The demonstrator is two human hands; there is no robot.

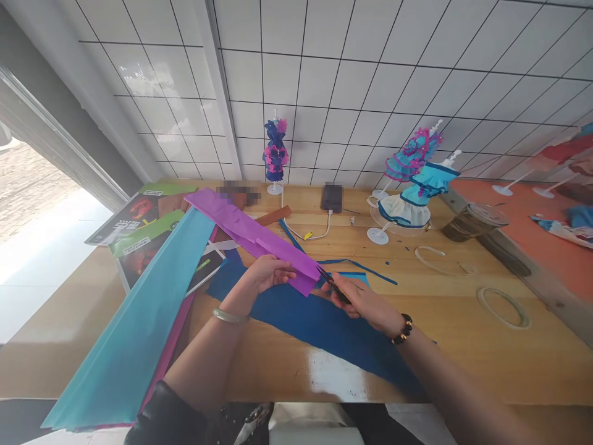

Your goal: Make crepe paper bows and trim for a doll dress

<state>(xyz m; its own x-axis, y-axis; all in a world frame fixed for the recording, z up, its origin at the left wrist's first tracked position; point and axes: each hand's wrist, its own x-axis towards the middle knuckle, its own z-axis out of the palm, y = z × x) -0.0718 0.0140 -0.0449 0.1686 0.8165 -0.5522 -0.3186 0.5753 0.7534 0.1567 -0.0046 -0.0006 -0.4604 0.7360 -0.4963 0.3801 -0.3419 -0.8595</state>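
My left hand (271, 273) pinches the lower edge of a folded strip of purple crepe paper (264, 238), fingers closed on it near its right end. The strip runs up and left over other sheets. In my right hand (359, 296) is a pair of dark scissors (337, 289), their blades at the strip's right edge. Whether the blades are apart is hard to make out. Under both hands spreads a dark blue sheet (315, 321). Thin blue strips (361, 264) and a small light blue piece (356, 277) lie just beyond the scissors.
Light blue paper (139, 327) hangs over the table's front left edge, near printed booklets (143, 247). Miniature dresses on stands (277, 151) (412, 191) stand along the tiled wall. A black box with a cable (332, 198), a lidded cup (472, 221) and a tape ring (503, 308) sit farther off.
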